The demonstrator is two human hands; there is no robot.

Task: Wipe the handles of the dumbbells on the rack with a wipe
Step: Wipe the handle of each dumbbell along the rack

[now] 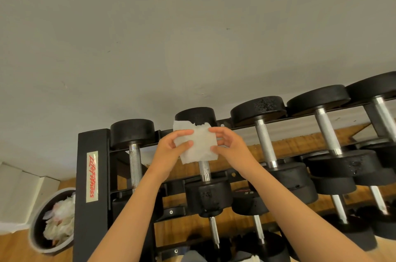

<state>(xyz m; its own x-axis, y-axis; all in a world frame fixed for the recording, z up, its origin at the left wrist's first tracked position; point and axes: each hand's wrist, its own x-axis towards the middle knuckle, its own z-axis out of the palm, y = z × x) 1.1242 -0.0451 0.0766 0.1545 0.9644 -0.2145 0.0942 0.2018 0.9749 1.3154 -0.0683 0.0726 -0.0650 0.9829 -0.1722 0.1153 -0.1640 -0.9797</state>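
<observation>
**Wipe stretched between both hands over the second dumbbell**

A plain grey wall (150, 36) fills the view from 9 o'clock through 12 to 3. Below it a black rack (84, 208) slants from 7 o'clock up towards 3, with a red-lettered label on its end post. Wooden floor (12, 246) shows at 8 o'clock and behind the tiers. Black dumbbells (258, 109) with metal handles lie side by side across the rails, the heads close together. The open room is at each handle between the heads. A round bin (37, 227) of crumpled paper stands at 8 o'clock, just beside the rack's end post.

Both forearms reach up from 6 o'clock. The left hand (169, 150) pinches the left edge of the white wipe (199, 146) between thumb and fingertips. The right hand (230, 147) pinches the right edge in the same way. The wipe is spread flat between them at the centre, in front of the second dumbbell's far head. That dumbbell's handle (205, 172) shows just under the wipe's lower edge, at 6 o'clock of it; whether they touch cannot be told.
</observation>
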